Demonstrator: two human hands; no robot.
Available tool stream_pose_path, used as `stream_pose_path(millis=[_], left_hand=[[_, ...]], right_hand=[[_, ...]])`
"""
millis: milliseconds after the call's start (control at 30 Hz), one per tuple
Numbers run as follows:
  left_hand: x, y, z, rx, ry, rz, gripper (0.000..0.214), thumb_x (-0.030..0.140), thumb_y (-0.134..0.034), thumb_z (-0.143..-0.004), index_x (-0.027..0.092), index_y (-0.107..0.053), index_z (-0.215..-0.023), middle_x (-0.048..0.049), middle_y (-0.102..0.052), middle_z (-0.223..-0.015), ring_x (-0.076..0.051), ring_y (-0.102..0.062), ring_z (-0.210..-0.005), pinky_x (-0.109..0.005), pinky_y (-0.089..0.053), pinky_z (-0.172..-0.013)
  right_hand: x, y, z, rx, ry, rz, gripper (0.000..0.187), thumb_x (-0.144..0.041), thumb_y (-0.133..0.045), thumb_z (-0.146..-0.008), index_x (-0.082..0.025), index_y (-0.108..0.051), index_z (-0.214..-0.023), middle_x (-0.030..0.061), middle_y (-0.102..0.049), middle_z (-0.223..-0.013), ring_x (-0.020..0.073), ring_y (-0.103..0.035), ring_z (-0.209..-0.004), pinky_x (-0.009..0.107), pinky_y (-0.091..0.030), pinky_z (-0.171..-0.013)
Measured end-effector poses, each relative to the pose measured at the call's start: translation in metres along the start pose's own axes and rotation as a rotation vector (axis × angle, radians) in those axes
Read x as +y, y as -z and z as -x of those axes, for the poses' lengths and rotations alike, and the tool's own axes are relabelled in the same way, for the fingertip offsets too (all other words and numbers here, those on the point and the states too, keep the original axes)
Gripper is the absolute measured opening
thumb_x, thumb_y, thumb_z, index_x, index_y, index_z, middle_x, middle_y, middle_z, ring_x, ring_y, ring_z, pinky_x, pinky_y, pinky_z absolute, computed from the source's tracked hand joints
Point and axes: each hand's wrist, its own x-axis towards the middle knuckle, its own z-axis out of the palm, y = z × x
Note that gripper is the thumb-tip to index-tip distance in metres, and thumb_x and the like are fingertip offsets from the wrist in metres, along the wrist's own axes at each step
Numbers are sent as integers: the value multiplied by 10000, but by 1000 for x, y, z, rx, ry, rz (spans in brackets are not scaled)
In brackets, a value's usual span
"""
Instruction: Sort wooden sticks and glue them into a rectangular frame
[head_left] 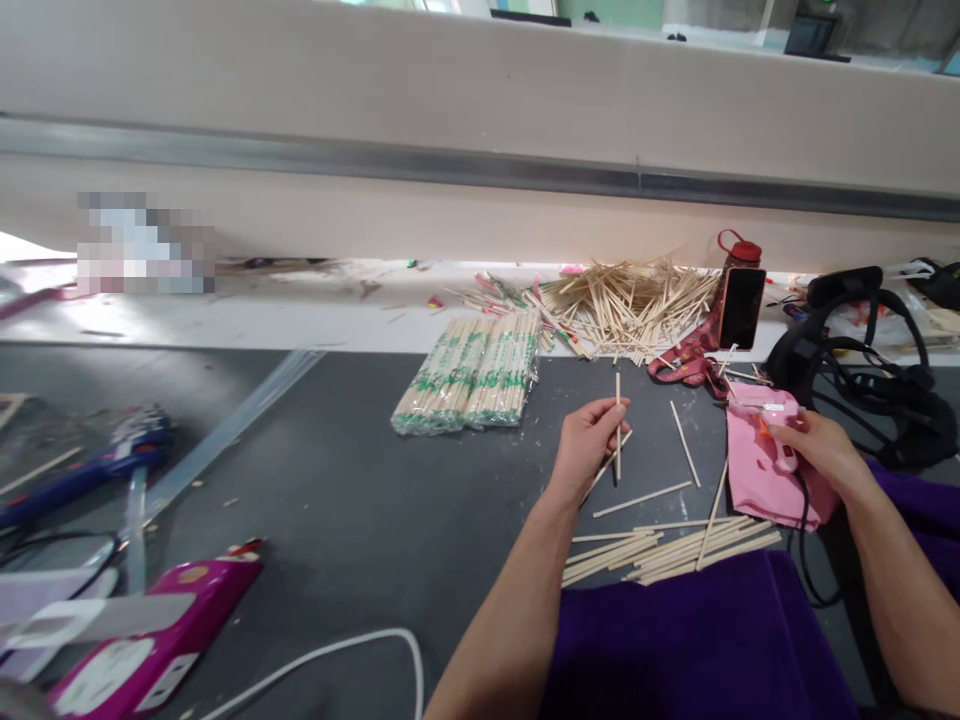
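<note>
Between the fingertips of my left hand (589, 445) a thin wooden stick (618, 400) stands roughly upright, just above the dark grey table. My right hand (817, 445) is closed around a pink glue gun (784, 420), whose nozzle points left over a folded pink cloth (750, 480). A black cord runs down from the gun's handle. Loose sticks (685, 445) lie on the table between my hands. Nearer to me, several more sticks (705, 548) rest side by side at the edge of a purple cloth (697, 640).
Plastic-wrapped chopstick packs (472, 372) lie left of centre. Behind are a heap of sticks (637, 305), a phone (742, 308) leaning on a red bottle (741, 250), and black straps (862, 370). At left are a blue glue gun (112, 455), clear glue sticks (232, 430) and a magenta box (165, 630).
</note>
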Motion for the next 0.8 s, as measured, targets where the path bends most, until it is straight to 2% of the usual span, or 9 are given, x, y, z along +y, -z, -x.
stream_pose_path(millis=[67,133,267,367,500,600,667,733,800], left_hand=[[-1,0,0,-2,-5,-7,425,414,-705,-653,97,-691,-936,0,-593,-574,-35,-391,-401,-166,-265,-388],[-1,0,-1,-4,-4,-14,425,416,-702,-658,97,-691,-939,0,-592,-576,-35,-391,-401,-165,-261,-386],[-1,0,0,-5,-2,-19,426,413,-702,-654,95,-689,-938,1,-588,-568,-37,-392,-400,-167,-265,-387],[0,-1,0,-2,-5,-20,422,404,-700,-653,89,-685,-933,2,-586,-562,-38,-390,-398,-168,-263,-387],[1,-2,1,4,9,-18,428,408,-705,-640,88,-680,-924,3,-584,-553,-40,-384,-395,-170,-254,-384],[-1,-3,0,-3,21,-14,434,410,-713,-630,93,-681,-926,2,-588,-554,-42,-388,-397,-171,-250,-385],[-2,-4,0,-7,23,-11,435,413,-721,-624,97,-684,-921,1,-589,-556,-42,-389,-399,-170,-252,-389],[-4,-4,0,-8,24,-9,439,420,-728,-621,100,-685,-918,1,-590,-558,-40,-384,-398,-169,-252,-390],[-4,-3,0,-5,26,-12,441,424,-728,-625,100,-685,-920,0,-590,-558,-38,-377,-395,-168,-249,-387]], right_hand=[[-3,2,7,23,6,257,683,-595,-610,-683,-77,-622,-1128,173,-706,-932,309,-670,-838,357,-482,-655],[-4,3,15,35,2,423,713,-614,-560,-713,-90,-585,-1195,189,-692,-1003,342,-658,-907,383,-469,-684],[3,10,24,-17,76,417,462,-490,-481,-811,-174,-632,-1113,106,-710,-986,271,-668,-898,326,-451,-704],[12,16,30,-25,95,390,403,-450,-497,-816,-181,-624,-1088,69,-721,-917,235,-670,-853,288,-435,-682],[13,25,41,-17,140,534,325,-423,-495,-825,-207,-635,-1023,63,-712,-947,226,-664,-783,279,-386,-593],[-5,30,37,43,205,609,331,-450,-450,-858,-229,-661,-985,58,-700,-967,213,-649,-761,276,-348,-564],[-27,30,24,80,243,592,336,-446,-424,-874,-243,-677,-961,47,-696,-955,200,-638,-776,269,-335,-560],[-52,24,4,1,291,543,313,-379,-414,-877,-246,-695,-914,35,-702,-923,184,-632,-802,259,-337,-571],[-74,12,-17,-119,273,550,298,-359,-442,-853,-229,-710,-860,47,-709,-874,190,-637,-812,254,-336,-566]])
